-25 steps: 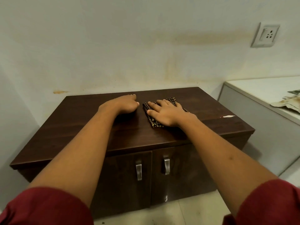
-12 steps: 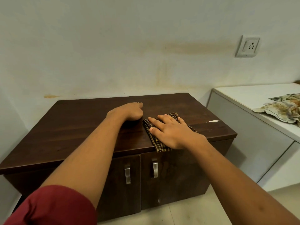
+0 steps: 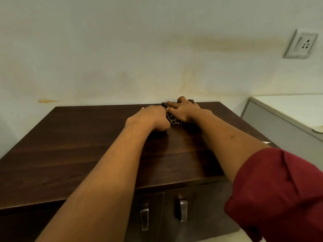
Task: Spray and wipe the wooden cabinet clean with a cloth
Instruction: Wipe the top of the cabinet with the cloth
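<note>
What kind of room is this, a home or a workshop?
Probably a room in a home, perhaps a kitchen or utility corner: a low wooden cabinet with two handled doors, a stained white wall with a socket, and a white counter beside it.

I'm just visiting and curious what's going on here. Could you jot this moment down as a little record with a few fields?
Activity: wiping the top of a dark wooden cabinet
Cloth: checked cloth, near the back edge by the wall
Right hand: right hand flat on the cloth, fingers straight
Left hand: left hand beside the cloth, fingers curled under, resting on the top
Doors: two, shut, metal handles
Nearby: wall socket, white counter
</note>
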